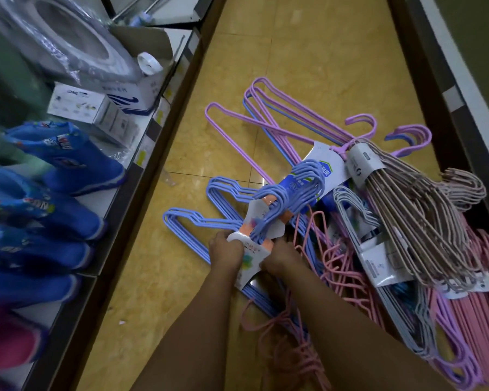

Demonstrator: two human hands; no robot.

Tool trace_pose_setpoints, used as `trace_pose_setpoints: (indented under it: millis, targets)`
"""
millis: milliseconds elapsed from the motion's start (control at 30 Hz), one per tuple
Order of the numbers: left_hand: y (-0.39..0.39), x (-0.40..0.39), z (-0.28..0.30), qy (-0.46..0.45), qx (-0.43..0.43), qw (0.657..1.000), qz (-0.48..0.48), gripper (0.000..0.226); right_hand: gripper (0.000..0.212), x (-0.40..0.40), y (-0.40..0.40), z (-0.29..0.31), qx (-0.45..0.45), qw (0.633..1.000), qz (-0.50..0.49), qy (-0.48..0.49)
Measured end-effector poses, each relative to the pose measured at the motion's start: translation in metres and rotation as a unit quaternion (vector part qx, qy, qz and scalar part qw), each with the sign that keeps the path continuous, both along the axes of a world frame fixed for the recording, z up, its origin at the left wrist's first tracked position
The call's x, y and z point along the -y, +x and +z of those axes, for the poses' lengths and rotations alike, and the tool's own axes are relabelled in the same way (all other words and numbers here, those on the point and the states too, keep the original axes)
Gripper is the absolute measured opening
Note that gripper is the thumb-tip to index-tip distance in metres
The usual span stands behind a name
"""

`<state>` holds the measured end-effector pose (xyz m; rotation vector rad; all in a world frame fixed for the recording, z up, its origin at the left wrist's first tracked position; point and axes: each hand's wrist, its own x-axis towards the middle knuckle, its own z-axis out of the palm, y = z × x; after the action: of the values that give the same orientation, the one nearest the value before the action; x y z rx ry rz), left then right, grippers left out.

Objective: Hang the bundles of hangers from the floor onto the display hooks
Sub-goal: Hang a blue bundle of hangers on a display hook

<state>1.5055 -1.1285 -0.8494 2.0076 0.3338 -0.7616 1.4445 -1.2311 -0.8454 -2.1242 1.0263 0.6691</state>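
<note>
on the left, a shelf carries blue children's boots and small white boxes; no display hooks show in this view. on the yellow tiled floor in the aisle beside it lies the blue hanger bundle, and both hands meet at its paper label. the left hand has its fingers curled round the label's left edge, a grasping grip on the bundle; the right hand pinches the label's right side, touching the same card. from the grip the hook ends rise up and to the right, while the hanger shoulders fan out leftward along the floor, so the bundle's long axis runs roughly left-low to right-high. both hands are equally near. to the right, just beside and partly under it, lie pink hangers, a purple hanger bundle farther up the floor, and a beige hanger bundle by the right shelf base. lifting likely needs the hooks kept uppermost.
</note>
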Motion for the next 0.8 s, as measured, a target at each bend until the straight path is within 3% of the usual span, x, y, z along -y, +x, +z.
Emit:
trace_pose_setpoints:
  millis: [233, 400, 500, 600, 700, 800]
  targets:
    - [0.0, -0.004, 0.02, 0.001, 0.022, 0.999, 0.038, 0.013, 0.048, -0.011, 0.003, 0.013, 0.021, 0.999, -0.016, 0.02]
    - [0.0, -0.011, 0.039, -0.002, 0.074, 0.996, 0.053, 0.013, 0.066, -0.016, 0.005, 0.031, 0.043, 0.998, 0.052, 0.017]
    - [0.001, -0.007, 0.059, -0.022, 0.112, 0.993, 0.042, 0.021, 0.047, -0.02, 0.005, 0.042, 0.023, 0.987, 0.147, -0.055]
    - [0.008, -0.007, 0.077, -0.019, 0.167, 0.986, 0.003, 0.018, 0.036, -0.021, 0.009, 0.052, 0.05, 0.983, 0.157, -0.086]
    - [0.025, -0.01, 0.091, 0.04, 0.231, 0.971, -0.044, 0.029, 0.035, -0.029, 0.02, 0.066, 0.106, 0.981, 0.142, -0.076]
    - [0.037, -0.014, 0.105, 0.166, 0.337, 0.923, -0.079, 0.05, 0.034, -0.036, 0.032, 0.085, 0.134, 0.98, 0.116, -0.085]
